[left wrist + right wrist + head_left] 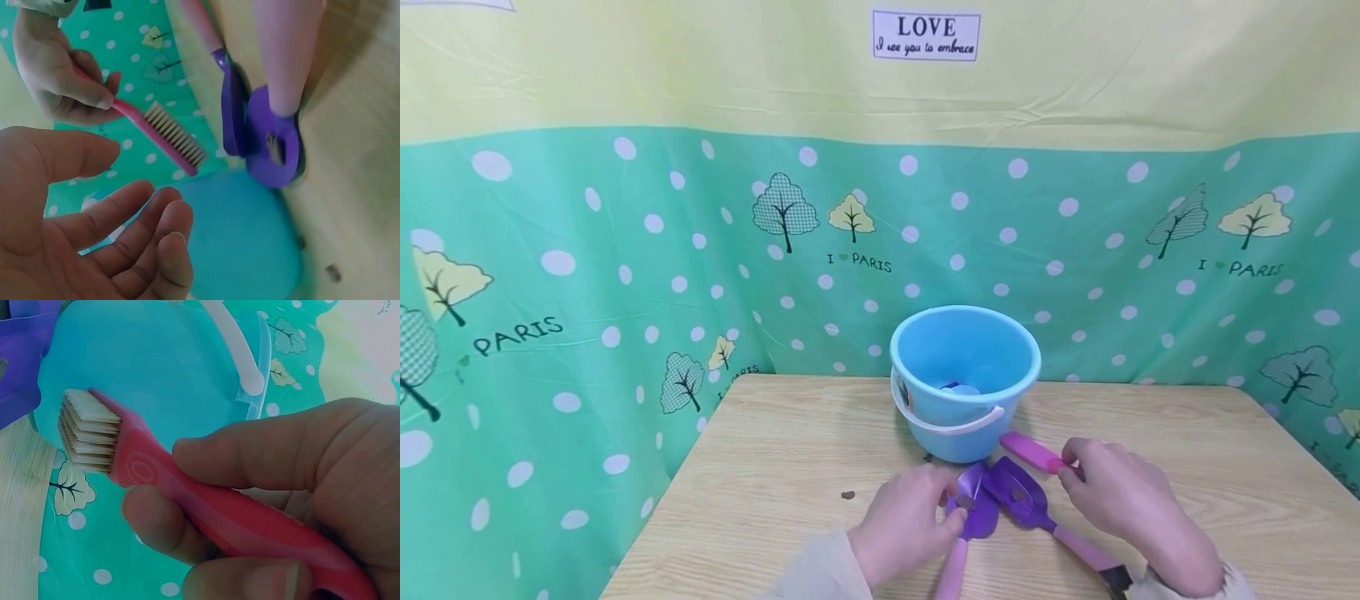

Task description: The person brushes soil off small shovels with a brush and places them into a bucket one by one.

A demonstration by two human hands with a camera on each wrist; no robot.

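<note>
My right hand (1116, 487) grips the pink handle of a small brush (206, 503), whose pale bristles (87, 431) show in the right wrist view. The brush head is beside the front of a light blue bucket (940, 437). My left hand (906, 517) is held over a purple toy shovel (983, 523), its fingers bent loosely and apart from the thumb, with nothing between them in the left wrist view. A second purple shovel (1033, 500) lies to its right, the two blades meeting before the bucket. Small brown lumps lie on the blades.
The bucket's white handle (951, 430) hangs down in front, and something blue and white (958, 389) lies inside. A small brown lump (847, 495) is on the wooden table (790, 450). A green dotted curtain (820, 292) stands behind the table's back edge.
</note>
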